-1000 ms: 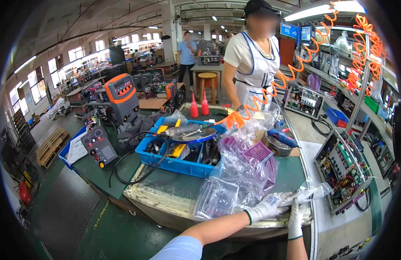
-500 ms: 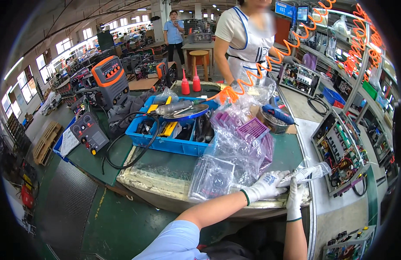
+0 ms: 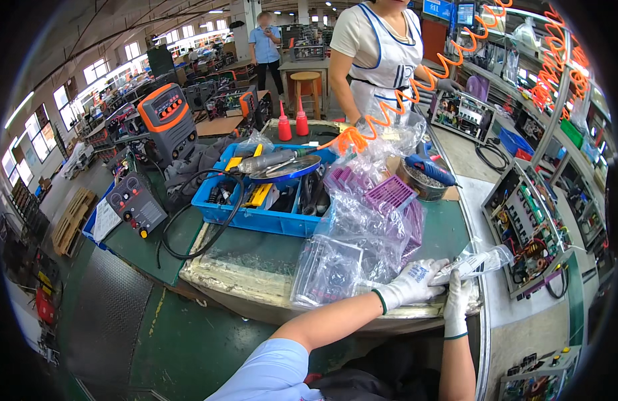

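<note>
Near the bench's front right corner I hold a clear plastic packet with something white and dark inside [image 3: 486, 259]. My left hand [image 3: 414, 283], in a white knit glove, has its fingers closed on the packet's left end. Just right of it, my gloved right hand [image 3: 457, 299] grips the same packet from below, thumb up against it. What exactly the packet contains I cannot make out. Beside my left hand lie crumpled clear plastic bags [image 3: 362, 240], with a flat bagged piece [image 3: 330, 273] at the front and purple slotted plastic parts [image 3: 392, 194] among them.
A blue divided bin [image 3: 255, 220] of tools stands mid-bench, a blue round dish [image 3: 285, 175] on top. Behind are red squeeze bottles [image 3: 284, 123]. A blue power tool [image 3: 429, 172] rests on a metal tub. Opened machines [image 3: 526, 224] stand at right; a co-worker [image 3: 382, 60] stands across.
The packet has shifted slightly up and right in my hands, both still on it. The view has moved a little. The co-worker across the bench stays with an arm near the bags.
</note>
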Action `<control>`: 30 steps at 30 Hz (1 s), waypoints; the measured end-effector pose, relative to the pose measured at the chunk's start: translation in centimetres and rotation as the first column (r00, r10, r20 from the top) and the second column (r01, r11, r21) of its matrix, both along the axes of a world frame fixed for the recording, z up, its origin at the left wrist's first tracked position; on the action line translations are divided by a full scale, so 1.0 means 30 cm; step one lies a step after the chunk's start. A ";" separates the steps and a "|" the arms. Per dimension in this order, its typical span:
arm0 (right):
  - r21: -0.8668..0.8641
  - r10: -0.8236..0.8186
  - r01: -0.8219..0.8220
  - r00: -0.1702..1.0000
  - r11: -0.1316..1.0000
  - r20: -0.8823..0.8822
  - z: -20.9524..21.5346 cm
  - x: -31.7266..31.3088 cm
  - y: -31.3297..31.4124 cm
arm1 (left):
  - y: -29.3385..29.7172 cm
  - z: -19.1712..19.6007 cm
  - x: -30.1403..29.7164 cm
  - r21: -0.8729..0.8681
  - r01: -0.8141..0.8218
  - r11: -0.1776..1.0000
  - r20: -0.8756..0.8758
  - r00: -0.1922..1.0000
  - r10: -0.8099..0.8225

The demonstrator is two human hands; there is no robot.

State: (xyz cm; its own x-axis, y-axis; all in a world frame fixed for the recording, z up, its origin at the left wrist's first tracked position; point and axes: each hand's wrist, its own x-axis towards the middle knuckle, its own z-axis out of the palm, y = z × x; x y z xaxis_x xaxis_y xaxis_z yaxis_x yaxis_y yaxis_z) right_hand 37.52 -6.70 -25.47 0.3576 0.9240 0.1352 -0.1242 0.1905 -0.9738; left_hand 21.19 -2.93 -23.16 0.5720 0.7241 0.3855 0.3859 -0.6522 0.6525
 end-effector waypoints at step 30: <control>0.017 0.006 -0.006 0.999 1.000 -0.052 0.000 -0.008 0.011 | 0.009 -0.010 0.003 -0.026 0.005 1.000 -0.002 1.000 -0.005</control>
State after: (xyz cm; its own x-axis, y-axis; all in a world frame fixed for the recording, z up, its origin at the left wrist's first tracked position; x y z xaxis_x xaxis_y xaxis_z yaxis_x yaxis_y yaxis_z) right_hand 37.27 -6.38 -25.46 0.3590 0.9239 0.1323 -0.1760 0.2062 -0.9625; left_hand 21.28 -2.67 -23.46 0.5766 0.7306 0.3658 0.3836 -0.6374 0.6683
